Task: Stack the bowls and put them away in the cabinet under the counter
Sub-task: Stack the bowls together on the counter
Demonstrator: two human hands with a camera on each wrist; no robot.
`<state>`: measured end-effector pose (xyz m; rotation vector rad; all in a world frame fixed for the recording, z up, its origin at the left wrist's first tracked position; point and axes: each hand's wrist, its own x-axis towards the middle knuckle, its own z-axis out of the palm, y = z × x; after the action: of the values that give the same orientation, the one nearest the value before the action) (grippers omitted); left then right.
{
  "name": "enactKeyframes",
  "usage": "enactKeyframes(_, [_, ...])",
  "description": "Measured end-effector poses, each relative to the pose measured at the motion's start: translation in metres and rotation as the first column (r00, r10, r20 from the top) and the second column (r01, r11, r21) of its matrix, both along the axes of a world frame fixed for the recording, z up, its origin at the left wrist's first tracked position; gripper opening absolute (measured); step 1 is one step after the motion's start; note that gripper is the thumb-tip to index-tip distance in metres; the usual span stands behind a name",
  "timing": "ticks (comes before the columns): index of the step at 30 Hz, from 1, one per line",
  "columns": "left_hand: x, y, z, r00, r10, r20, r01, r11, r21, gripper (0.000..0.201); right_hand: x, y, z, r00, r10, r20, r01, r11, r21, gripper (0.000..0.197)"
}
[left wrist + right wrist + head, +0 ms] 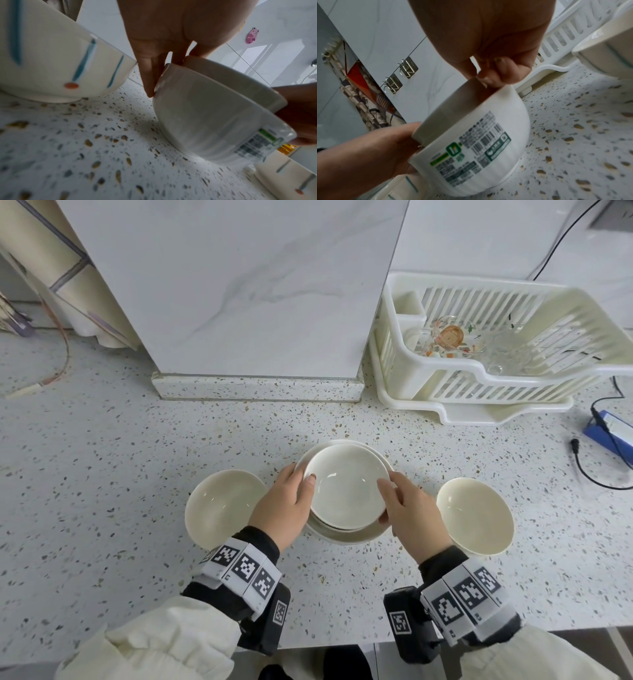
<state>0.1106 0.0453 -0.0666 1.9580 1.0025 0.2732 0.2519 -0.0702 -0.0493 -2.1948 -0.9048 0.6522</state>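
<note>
In the middle of the speckled counter (102, 440) stands a large white bowl (352, 537) with a printed label (476, 146) on its side. A smaller white bowl (346, 491) lies inside it, its wall (231, 86) showing above the larger rim. My left hand (303, 475) pinches the small bowl's left rim, thumb on the inside. On the opposite rim my right hand (388, 501) pinches it, the fingertips (489, 79) curled over the edge. Two more cream bowls stand apart: one to the left (224, 505), blue-striped outside (51, 60), and one to the right (476, 513).
A marble pillar (239, 285) rises behind the bowls. A white dish rack (455, 385) holding glassware stands at the back right. A blue device (609, 433) with a black cable (589, 474) lies at the right edge. The counter's front edge runs just below my wrists.
</note>
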Motion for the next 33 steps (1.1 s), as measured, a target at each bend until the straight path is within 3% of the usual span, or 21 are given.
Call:
enactKeyframes(3, [-0.001,0.000,-0.001,1.000,-0.005,0.011,0.005,1.000,-0.014,0.037,0.004,-0.010,-0.002,0.991,-0.128,-0.043,0.132,0.987,0.093,0.020])
enactKeyframes(7, [-0.001,0.001,-0.002,1.000,-0.014,0.015,0.014,1.000,-0.023,0.037,0.022,-0.031,-0.009,0.932,-0.307,0.192,0.277,0.946,0.171,0.027])
enactKeyframes(9, [-0.001,0.001,-0.003,1.000,-0.010,0.012,0.010,0.999,-0.032,0.037,0.036,-0.043,-0.014,0.872,-0.336,0.356,0.324,0.941,0.096,0.035])
enactKeyframes(12, [0.002,0.000,-0.005,1.000,0.008,-0.002,-0.008,0.999,-0.043,0.039,0.054,-0.062,-0.019,0.850,-0.345,0.399,0.415,0.904,-0.100,0.051])
enactKeyframes(17, [0.005,-0.001,-0.006,0.999,0.025,-0.023,-0.026,0.998,-0.054,0.041,0.063,-0.082,-0.023,0.875,-0.450,0.176,0.483,0.837,-0.259,0.056])
enactKeyframes(23, [0.005,-0.004,-0.006,0.998,0.036,-0.046,-0.038,0.998,-0.045,0.040,0.067,-0.094,-0.036,0.792,-0.589,-0.159,0.535,0.796,-0.282,0.042])
enactKeyframes(28, [0.005,-0.006,-0.005,0.998,0.041,-0.051,-0.043,0.998,-0.051,0.042,0.057,-0.091,-0.029,0.699,-0.574,-0.426,0.570,0.808,-0.152,0.036])
enactKeyframes(33, [0.005,-0.007,-0.003,0.997,0.040,-0.063,-0.044,0.997,-0.059,0.040,0.039,-0.078,0.006,0.784,-0.429,-0.448,0.505,0.861,0.059,0.029])
